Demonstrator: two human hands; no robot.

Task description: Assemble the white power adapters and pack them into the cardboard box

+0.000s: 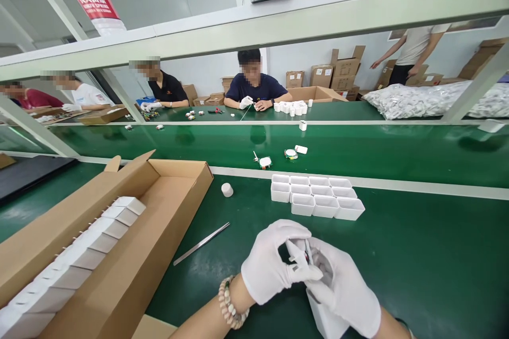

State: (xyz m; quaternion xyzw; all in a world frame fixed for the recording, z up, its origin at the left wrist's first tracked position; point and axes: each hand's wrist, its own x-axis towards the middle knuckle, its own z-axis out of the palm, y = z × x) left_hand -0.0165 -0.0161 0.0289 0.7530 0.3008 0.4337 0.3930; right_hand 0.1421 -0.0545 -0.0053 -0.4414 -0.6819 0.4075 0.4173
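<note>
Both of my hands wear white gloves and meet at the lower middle. My left hand (274, 262) is closed, its thumb and fingers pinching a small white part (296, 252) with a bit of red and dark showing; its exact kind is partly hidden by the fingers. My right hand (350, 288) is wrapped round a white plastic box (324, 315), whose lower end shows below the hand. Ahead of my hands stand several white open-topped boxes (324, 205) in rows. Metal tweezers (202, 243) lie to the left, with a small white cap (227, 189) beyond them.
A long cardboard box (159, 243) at left holds a row of white housings (85, 249). Small electronic assemblies (265, 162) and white pieces lie on the green belt (191, 140). A shelf beam (254, 32) crosses overhead. Several co-workers sit opposite; one person stands at right.
</note>
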